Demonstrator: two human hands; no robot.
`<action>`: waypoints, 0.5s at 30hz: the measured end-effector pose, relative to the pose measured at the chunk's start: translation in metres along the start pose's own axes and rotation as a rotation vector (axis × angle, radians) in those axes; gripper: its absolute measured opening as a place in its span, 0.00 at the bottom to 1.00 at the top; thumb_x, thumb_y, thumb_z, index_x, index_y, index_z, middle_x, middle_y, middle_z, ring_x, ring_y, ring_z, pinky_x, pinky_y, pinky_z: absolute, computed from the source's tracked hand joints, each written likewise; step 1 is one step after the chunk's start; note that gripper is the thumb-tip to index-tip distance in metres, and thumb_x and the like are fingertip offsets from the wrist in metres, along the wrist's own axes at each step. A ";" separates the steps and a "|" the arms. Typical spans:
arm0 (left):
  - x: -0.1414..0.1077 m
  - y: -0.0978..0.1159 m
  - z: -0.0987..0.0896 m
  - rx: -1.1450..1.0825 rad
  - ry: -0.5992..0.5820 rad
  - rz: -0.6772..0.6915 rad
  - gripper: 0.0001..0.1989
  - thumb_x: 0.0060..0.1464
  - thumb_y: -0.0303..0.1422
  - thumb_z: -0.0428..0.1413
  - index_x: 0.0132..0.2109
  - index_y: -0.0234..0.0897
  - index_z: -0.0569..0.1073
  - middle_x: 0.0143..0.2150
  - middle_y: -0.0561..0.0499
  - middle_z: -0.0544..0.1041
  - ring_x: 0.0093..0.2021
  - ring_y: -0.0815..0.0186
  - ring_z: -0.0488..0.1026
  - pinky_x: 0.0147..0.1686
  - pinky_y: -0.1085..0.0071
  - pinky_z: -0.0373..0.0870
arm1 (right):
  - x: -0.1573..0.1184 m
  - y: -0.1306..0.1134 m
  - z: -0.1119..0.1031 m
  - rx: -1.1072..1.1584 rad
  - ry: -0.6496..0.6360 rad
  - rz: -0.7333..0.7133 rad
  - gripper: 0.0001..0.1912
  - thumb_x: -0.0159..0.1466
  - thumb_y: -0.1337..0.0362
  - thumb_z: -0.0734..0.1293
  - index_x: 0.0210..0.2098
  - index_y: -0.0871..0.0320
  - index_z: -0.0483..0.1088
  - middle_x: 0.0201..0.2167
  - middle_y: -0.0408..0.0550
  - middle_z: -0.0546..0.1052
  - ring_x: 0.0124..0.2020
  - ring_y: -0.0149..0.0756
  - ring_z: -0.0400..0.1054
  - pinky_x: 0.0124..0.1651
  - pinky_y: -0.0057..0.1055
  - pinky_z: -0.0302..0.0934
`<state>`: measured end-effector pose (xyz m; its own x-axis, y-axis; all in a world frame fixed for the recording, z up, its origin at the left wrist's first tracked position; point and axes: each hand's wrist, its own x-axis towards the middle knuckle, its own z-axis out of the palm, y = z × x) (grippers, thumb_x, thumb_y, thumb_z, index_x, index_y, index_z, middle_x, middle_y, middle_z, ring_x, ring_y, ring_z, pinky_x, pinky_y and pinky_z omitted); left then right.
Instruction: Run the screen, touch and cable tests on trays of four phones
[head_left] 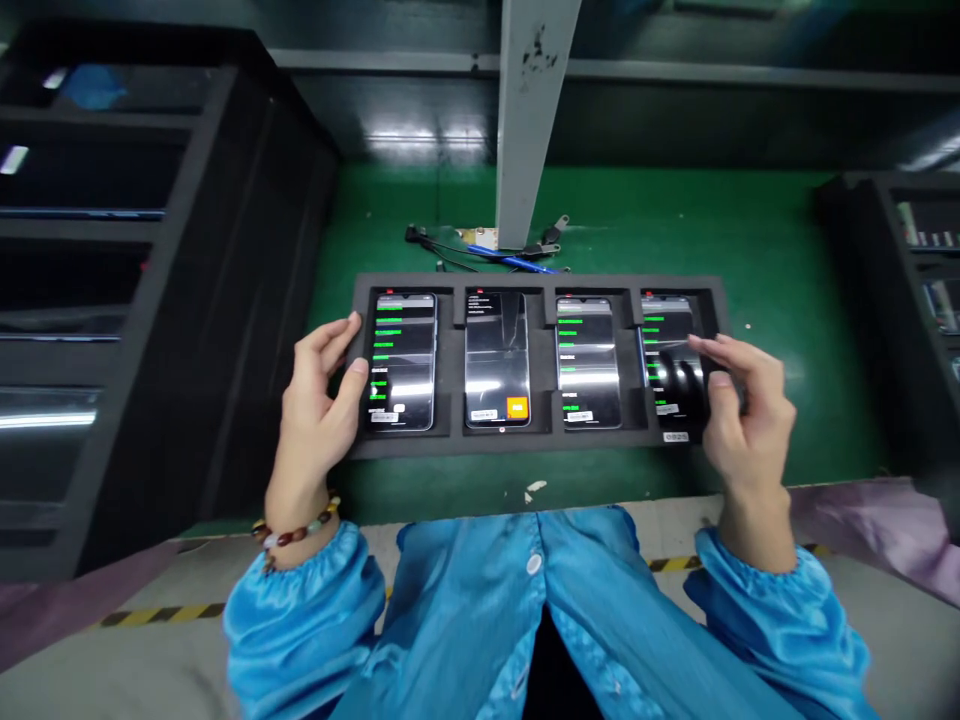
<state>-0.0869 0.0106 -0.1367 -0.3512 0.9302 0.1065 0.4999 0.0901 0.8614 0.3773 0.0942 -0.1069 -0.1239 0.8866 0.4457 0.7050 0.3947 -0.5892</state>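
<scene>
A long dark foam tray [457, 365] lies on the green tabletop, with several smartphones seated face up in its slots. My left hand [319, 400] is at the tray's left end, its thumb and fingers against the edge. Beside it, the leftmost phone [403, 365] shows green and white text lines. The second phone [497, 350] has a dark screen with an orange square, and the third phone [587, 360] also shows green text. My right hand [746, 410] is over the tray's right end, fingers apart, fingertips partly covering the rightmost phone [671, 350]; contact is unclear.
Behind the tray, a grey metal post [534, 120] rises from the green table [637, 220], with black cables and a blue pen-like stick [510, 260] at its foot. Dark slotted racks stand at the left [225, 250] and right [877, 300]. White scraps [535, 487] lie near the front edge.
</scene>
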 end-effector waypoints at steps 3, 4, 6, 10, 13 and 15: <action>0.000 0.001 0.000 0.014 0.011 0.009 0.30 0.72 0.47 0.61 0.73 0.41 0.66 0.76 0.39 0.72 0.77 0.52 0.70 0.79 0.47 0.64 | -0.006 0.022 -0.013 -0.033 0.018 0.028 0.17 0.79 0.59 0.63 0.62 0.48 0.79 0.57 0.50 0.85 0.67 0.53 0.74 0.73 0.63 0.64; 0.000 0.001 0.000 0.018 0.012 0.009 0.30 0.72 0.47 0.61 0.73 0.42 0.66 0.76 0.40 0.72 0.77 0.52 0.70 0.79 0.46 0.64 | -0.008 0.025 -0.014 -0.037 0.004 0.031 0.17 0.79 0.59 0.63 0.62 0.48 0.79 0.57 0.50 0.84 0.67 0.53 0.74 0.73 0.62 0.64; 0.001 0.002 0.000 0.024 0.017 0.005 0.30 0.71 0.47 0.62 0.73 0.42 0.67 0.76 0.40 0.72 0.76 0.52 0.70 0.79 0.45 0.65 | -0.011 0.028 -0.012 -0.036 -0.029 0.032 0.18 0.80 0.60 0.63 0.62 0.48 0.80 0.58 0.50 0.84 0.67 0.52 0.74 0.73 0.61 0.65; 0.003 0.004 0.001 0.022 0.043 -0.003 0.29 0.69 0.45 0.63 0.71 0.43 0.69 0.75 0.41 0.74 0.76 0.52 0.71 0.79 0.42 0.64 | -0.012 0.026 -0.003 -0.050 -0.055 0.005 0.18 0.80 0.60 0.62 0.61 0.49 0.81 0.58 0.51 0.84 0.66 0.52 0.74 0.72 0.60 0.66; 0.003 0.006 0.002 0.025 0.060 -0.015 0.30 0.67 0.42 0.64 0.72 0.44 0.69 0.74 0.40 0.74 0.76 0.50 0.71 0.79 0.39 0.63 | -0.012 0.026 -0.002 -0.057 -0.048 -0.020 0.18 0.79 0.62 0.61 0.60 0.48 0.81 0.56 0.50 0.85 0.64 0.51 0.75 0.69 0.59 0.68; 0.004 0.007 0.002 0.036 0.065 -0.029 0.30 0.66 0.41 0.64 0.72 0.44 0.69 0.74 0.40 0.75 0.76 0.49 0.71 0.79 0.38 0.62 | -0.014 0.028 -0.004 -0.059 -0.037 -0.041 0.18 0.79 0.63 0.62 0.58 0.48 0.82 0.55 0.50 0.86 0.62 0.51 0.76 0.67 0.58 0.69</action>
<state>-0.0830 0.0152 -0.1307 -0.4157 0.9022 0.1152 0.5166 0.1300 0.8463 0.4013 0.0920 -0.1273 -0.1785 0.8788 0.4426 0.7385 0.4169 -0.5299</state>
